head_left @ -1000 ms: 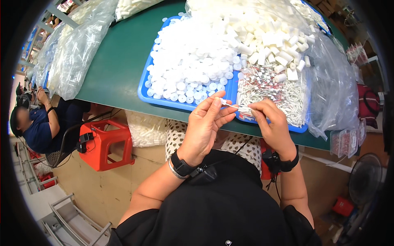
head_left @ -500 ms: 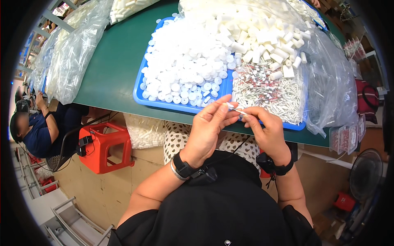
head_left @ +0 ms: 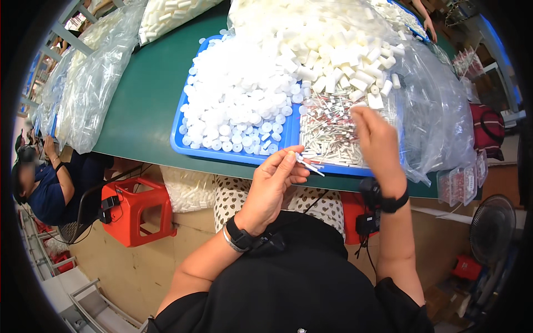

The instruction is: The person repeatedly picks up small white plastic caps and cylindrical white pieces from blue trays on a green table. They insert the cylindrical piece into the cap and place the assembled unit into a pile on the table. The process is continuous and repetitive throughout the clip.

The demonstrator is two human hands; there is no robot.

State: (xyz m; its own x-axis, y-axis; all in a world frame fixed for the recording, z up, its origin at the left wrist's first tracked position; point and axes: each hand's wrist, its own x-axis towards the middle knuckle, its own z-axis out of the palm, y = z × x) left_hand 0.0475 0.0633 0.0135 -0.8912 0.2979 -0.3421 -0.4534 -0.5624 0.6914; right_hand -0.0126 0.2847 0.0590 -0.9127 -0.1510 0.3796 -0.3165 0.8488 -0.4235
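Observation:
My left hand is closed, pinching a thin white rod with a small white piece at its upper end, just past the tray's near edge. Over the tray's right part is my right hand, slightly blurred. Its fingertips are at the border between the white foam cylinders and the loose thin white and reddish rods; whether they grip anything is hidden. Translucent white discs fill the left part of the blue tray.
The tray stands on a green table. Clear plastic bags lie right of it, above clear boxes of red-and-white parts. A red stool and a seated person are at left, a fan at right.
My right hand has left the rod and moved up and right over the tray. My left hand keeps hold of the rod, now slanting down to the right. The view has shifted slightly.

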